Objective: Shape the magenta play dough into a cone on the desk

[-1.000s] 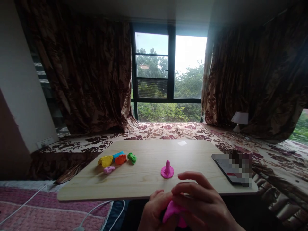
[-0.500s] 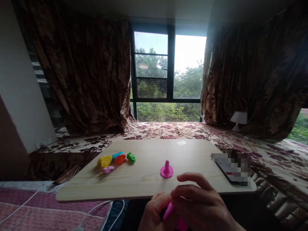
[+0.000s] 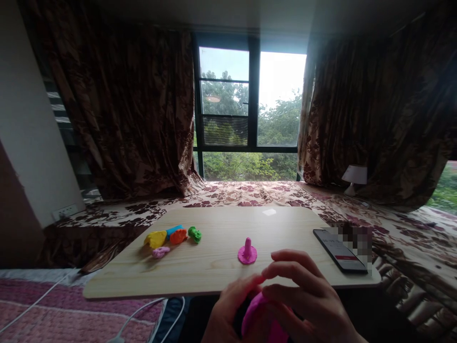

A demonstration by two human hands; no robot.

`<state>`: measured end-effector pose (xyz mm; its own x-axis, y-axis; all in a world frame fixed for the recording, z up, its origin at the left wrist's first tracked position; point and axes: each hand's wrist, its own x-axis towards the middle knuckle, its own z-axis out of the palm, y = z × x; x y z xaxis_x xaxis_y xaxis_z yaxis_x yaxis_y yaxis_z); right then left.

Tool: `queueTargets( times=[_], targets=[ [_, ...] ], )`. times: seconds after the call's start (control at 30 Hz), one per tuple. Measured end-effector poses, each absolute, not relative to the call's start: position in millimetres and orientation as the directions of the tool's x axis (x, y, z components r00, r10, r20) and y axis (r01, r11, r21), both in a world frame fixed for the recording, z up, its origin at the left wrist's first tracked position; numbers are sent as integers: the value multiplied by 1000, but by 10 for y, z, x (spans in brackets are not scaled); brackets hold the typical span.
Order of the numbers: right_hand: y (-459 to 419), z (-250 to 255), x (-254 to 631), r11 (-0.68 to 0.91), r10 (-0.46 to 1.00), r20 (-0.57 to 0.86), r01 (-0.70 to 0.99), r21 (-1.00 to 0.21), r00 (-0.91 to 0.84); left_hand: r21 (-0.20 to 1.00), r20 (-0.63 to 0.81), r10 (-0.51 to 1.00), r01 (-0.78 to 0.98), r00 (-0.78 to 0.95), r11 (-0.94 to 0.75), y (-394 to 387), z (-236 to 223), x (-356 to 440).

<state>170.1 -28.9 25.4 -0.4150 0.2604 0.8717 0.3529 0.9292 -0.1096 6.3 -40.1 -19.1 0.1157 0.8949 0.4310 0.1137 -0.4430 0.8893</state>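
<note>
Between my two hands, just off the table's near edge, is a lump of bright pink modelling clay. My left hand curls around its left side, and my right hand covers its right side with bent fingers. Parts of the clay and several fingertips are hidden behind the hands. Beyond them on the table stands a pink clay piece, a flat round disc with an upright peg in its middle.
On the light wooden table, yellow clay, blue clay, orange clay, green clay and pale pink clay lie at the left. A phone lies at the right. A white paper scrap sits near the far edge.
Both hands have shifted around the pink clay, with the left fingers stretched further forward and more of the clay's rounded side showing. The peg piece and other clay have stayed put.
</note>
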Motion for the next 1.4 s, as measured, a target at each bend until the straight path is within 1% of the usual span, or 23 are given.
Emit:
queueTargets(
  times=[0.07, 0.13, 0.17, 0.23, 0.33, 0.4, 0.43, 0.53, 0.63, 0.7, 0.73, 0.87, 0.97, 1.03, 1.2, 1.3, 1.4],
  targets=[
    [-273, 251, 1704, 942, 227, 871, 327, -81, -436, 808, 526, 843, 241, 112, -537, -390, -184, 35],
    [-258, 238, 1703, 954, 195, 867, 294, -59, -458, 755, 571, 813, 313, 118, -576, -380, -161, 14],
    [-254, 231, 1701, 958, 187, 866, 281, -57, -463, 748, 577, 809, 326, 110, -578, -375, -152, 8],
    [-253, 217, 1697, 955, 215, 862, 285, -86, -459, 771, 561, 823, 304, 91, -559, -365, -150, 4],
    [-263, 202, 1694, 936, 288, 842, 322, -145, -456, 852, 471, 877, 209, 91, -480, -351, -191, 7],
    [-270, 200, 1696, 924, 310, 839, 349, -156, -447, 885, 427, 900, 166, 84, -435, -346, -227, 9],
    [-274, 204, 1695, 921, 311, 843, 357, -155, -438, 885, 430, 900, 164, 73, -436, -346, -240, 11],
    [-283, 234, 1686, 925, 291, 859, 352, -142, -420, 839, 490, 870, 245, 46, -486, -350, -253, 12],
    [-286, 269, 1667, 952, 194, 877, 301, -60, -439, 799, 486, 868, 350, 101, -489, -347, -244, 4],
    [-284, 271, 1662, 960, 138, 884, 280, -8, -446, 794, 484, 867, 355, 120, -493, -339, -243, -4],
    [-282, 262, 1663, 960, 136, 883, 281, -5, -449, 790, 502, 858, 344, 113, -508, -334, -245, -7],
    [-269, 196, 1690, 941, 243, 857, 326, -94, -455, 731, 624, 780, 315, 52, -606, -319, -267, -9],
    [-261, 173, 1704, 938, 262, 854, 327, -116, -449, 690, 674, 738, 337, 23, -641, -314, -280, -11],
    [-263, 178, 1706, 947, 230, 866, 308, -94, -444, 670, 686, 727, 363, 28, -647, -312, -276, -18],
    [-273, 193, 1706, 962, 127, 884, 273, 1, -451, 633, 666, 730, 404, 151, -661, -317, -215, -42],
    [-274, 193, 1705, 955, 162, 880, 297, -25, -447, 662, 665, 739, 372, 110, -651, -325, -199, -42],
    [-282, 191, 1705, 933, 241, 880, 347, -95, -408, 675, 673, 735, 340, 78, -654, -336, -195, -28]
  ],
)
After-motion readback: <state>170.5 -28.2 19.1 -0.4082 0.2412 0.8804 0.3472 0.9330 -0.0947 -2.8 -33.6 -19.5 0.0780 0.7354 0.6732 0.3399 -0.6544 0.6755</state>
